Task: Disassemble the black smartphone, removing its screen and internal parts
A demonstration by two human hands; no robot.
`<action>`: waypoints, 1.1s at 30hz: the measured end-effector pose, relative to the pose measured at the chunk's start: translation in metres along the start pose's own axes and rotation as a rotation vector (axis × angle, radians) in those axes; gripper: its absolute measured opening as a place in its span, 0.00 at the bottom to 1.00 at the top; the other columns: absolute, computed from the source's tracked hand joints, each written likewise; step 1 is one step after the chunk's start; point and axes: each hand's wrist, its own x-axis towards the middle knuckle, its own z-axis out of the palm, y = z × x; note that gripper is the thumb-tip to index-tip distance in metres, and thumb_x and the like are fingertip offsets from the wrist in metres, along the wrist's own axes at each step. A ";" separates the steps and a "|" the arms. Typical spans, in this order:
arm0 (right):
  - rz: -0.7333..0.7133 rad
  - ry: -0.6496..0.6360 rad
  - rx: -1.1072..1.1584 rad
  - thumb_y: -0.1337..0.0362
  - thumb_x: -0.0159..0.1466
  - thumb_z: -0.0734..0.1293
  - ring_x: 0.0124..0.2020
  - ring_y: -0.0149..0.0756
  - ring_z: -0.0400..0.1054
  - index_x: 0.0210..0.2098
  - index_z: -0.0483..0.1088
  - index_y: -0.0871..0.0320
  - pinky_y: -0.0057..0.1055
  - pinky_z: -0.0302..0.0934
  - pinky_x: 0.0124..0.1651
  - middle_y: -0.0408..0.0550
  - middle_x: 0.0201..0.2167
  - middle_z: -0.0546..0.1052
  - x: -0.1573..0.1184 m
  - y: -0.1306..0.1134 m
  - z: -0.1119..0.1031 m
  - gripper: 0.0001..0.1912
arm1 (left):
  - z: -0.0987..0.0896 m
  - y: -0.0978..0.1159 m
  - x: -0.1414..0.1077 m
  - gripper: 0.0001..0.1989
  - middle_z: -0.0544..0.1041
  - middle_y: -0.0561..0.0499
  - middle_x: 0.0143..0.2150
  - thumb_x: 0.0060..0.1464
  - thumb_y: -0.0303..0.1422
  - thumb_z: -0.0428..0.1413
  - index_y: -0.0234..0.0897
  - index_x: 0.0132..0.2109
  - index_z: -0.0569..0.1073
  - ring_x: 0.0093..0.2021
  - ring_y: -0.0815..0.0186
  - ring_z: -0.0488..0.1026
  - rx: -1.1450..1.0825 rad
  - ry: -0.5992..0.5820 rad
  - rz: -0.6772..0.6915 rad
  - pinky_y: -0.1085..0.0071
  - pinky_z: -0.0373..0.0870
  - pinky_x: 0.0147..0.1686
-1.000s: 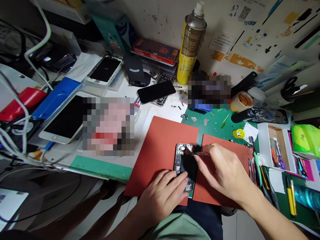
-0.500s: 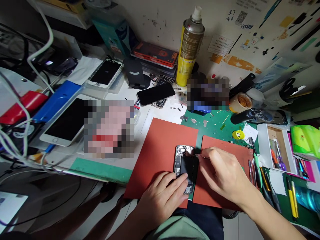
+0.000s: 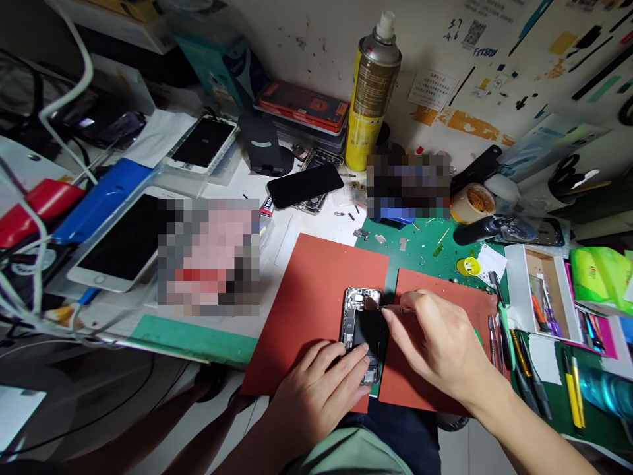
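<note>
An opened phone (image 3: 366, 336) lies on a reddish-brown mat, its black battery and metal inner parts exposed. Across its lower part rests my left hand (image 3: 324, 389), fingers stretched out and lying flat over the frame and battery. My right hand (image 3: 438, 343) is closed in a pinch around a thin, slim tool (image 3: 398, 309). The tool points left, its tip at the phone's upper right inside edge, beside a small coppery part (image 3: 370, 303). The tool's exact kind is too small to make out.
Mats (image 3: 316, 277) cover the bench front. A yellow spray can (image 3: 373, 92) stands behind. Pens and slim tools (image 3: 524, 369) lie right, near a white box (image 3: 548, 284). Other phones (image 3: 133, 241) and white cables (image 3: 30, 277) sit left. Another person's legs (image 3: 208, 422) show below.
The whole view has shifted slightly left. My right hand's grip has turned a little, and more of the slim tool shows at the phone's upper edge. My left hand stays in place.
</note>
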 end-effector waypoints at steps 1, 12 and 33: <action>-0.005 0.004 -0.003 0.71 0.76 0.61 0.31 0.37 0.69 0.46 0.63 0.54 0.34 0.65 0.32 0.47 0.33 0.76 0.000 0.000 0.000 0.04 | 0.000 0.000 0.000 0.10 0.86 0.48 0.57 0.72 0.32 0.58 0.33 0.54 0.81 0.48 0.56 0.76 0.000 0.000 0.000 0.57 0.72 0.52; -0.005 0.020 0.009 0.70 0.76 0.62 0.31 0.37 0.71 0.46 0.63 0.55 0.35 0.66 0.32 0.48 0.34 0.77 0.000 -0.001 0.000 0.04 | 0.000 0.001 0.001 0.10 0.86 0.49 0.57 0.72 0.31 0.59 0.32 0.54 0.81 0.49 0.56 0.75 -0.012 0.005 -0.007 0.56 0.70 0.53; 0.502 0.308 0.336 0.61 0.74 0.71 0.26 0.32 0.73 0.44 0.67 0.52 0.28 0.67 0.26 0.41 0.30 0.78 -0.026 0.002 0.013 0.08 | -0.015 -0.003 0.015 0.09 0.86 0.46 0.49 0.74 0.30 0.55 0.34 0.55 0.78 0.46 0.59 0.76 -0.144 0.007 -0.158 0.61 0.74 0.49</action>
